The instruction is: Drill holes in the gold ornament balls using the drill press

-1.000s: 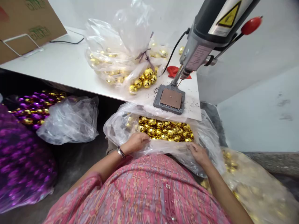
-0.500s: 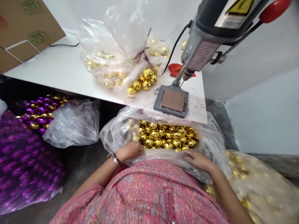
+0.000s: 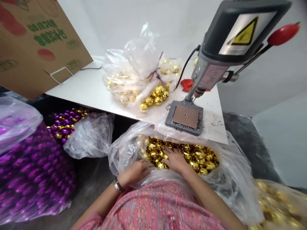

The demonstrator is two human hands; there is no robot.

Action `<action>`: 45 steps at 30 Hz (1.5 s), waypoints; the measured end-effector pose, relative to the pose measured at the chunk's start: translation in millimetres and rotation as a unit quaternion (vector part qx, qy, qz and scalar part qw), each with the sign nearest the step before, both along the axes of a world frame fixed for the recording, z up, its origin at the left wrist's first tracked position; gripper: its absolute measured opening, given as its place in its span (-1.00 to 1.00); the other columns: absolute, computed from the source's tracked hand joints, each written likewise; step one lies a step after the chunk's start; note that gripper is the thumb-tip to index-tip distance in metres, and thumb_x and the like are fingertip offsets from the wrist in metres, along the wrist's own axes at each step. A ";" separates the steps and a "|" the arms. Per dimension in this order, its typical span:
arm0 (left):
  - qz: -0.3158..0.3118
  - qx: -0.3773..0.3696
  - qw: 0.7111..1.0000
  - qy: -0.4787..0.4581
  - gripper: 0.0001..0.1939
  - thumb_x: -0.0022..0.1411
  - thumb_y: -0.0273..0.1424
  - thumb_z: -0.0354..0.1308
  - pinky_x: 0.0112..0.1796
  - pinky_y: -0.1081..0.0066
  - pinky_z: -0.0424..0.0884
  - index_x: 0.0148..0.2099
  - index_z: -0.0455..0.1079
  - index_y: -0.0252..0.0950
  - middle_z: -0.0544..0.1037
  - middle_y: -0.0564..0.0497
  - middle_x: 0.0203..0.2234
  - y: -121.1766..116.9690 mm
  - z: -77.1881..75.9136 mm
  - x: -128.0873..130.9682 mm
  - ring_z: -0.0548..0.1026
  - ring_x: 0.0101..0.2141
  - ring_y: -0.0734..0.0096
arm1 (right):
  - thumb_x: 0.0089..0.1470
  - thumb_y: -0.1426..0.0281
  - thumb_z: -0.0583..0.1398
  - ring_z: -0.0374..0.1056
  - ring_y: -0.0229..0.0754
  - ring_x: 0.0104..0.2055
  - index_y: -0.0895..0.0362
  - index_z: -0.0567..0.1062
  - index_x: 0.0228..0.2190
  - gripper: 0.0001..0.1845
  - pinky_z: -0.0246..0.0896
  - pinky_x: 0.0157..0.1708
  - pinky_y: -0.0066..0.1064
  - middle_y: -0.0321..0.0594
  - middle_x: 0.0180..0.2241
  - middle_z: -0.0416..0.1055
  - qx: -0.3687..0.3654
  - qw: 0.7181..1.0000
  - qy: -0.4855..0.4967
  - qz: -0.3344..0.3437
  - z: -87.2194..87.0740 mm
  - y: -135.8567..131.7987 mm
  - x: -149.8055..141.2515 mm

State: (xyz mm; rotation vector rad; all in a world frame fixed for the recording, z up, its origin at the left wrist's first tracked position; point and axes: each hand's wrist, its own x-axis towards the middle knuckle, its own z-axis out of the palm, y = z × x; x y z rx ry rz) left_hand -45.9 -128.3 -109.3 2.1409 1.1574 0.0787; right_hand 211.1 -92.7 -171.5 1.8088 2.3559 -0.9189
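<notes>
My right hand (image 3: 176,159) lies on a heap of faceted gold baubles (image 3: 199,158), fingers spread, inside a transparent plastic bag (image 3: 124,156) on my lap. My left hand (image 3: 135,172), with a metal bracelet on its wrist, rests on the bag's folded near edge. I cannot tell whether it grips the plastic. Above the bag, a white board (image 3: 81,89) holds a grey press with a brown square plate (image 3: 185,116). A tied plastic bag of gold baubles (image 3: 134,76) sits on the board.
A drill-like machine head (image 3: 223,48) with a red-knobbed lever (image 3: 283,34) hangs over the plate. Purple baubles in plastic (image 3: 33,172) lie low at left, and a bag of gold baubles (image 3: 278,204) lies at lower right. Cardboard (image 3: 40,41) leans at upper left.
My right hand has moved from the bag's near edge forward onto the gold baubles. My left hand stays on the bag edge. The view has shifted, with the board appearing further right.
</notes>
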 end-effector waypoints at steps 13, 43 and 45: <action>0.276 0.225 0.931 -0.076 -0.59 0.47 -0.56 0.02 0.12 0.27 0.58 0.19 0.60 -0.33 0.73 -0.19 0.01 193.7 93.5 27.2 0.70 -0.04 0.23 | 0.37 0.13 0.17 0.41 -0.16 0.29 0.15 0.57 0.04 -0.58 0.38 0.42 -0.02 -0.05 0.13 0.51 0.067 0.994 0.061 -0.062 -51.6 -31.9 51.6; 0.258 -0.329 0.710 -0.567 -0.46 0.11 -0.08 0.52 -0.47 0.55 0.35 -0.03 0.44 -0.27 0.63 -0.01 -0.26 173.3 98.6 47.7 0.39 -0.53 0.63 | 0.37 0.29 0.00 0.40 0.05 0.36 0.04 0.64 0.10 -0.50 0.35 0.40 0.16 -0.07 0.11 0.59 0.126 0.982 0.102 -0.096 -84.8 -45.8 59.0; 0.270 -0.375 0.679 -0.570 -0.55 0.22 -0.10 0.47 -0.48 0.55 0.37 -0.05 0.42 -0.27 0.61 0.02 -0.32 175.3 96.0 60.0 0.43 -0.53 0.61 | 0.37 0.30 0.03 0.40 0.00 0.35 0.07 0.64 0.09 -0.54 0.35 0.41 0.12 -0.03 0.10 0.59 0.133 0.981 0.105 -0.093 -86.7 -46.2 59.1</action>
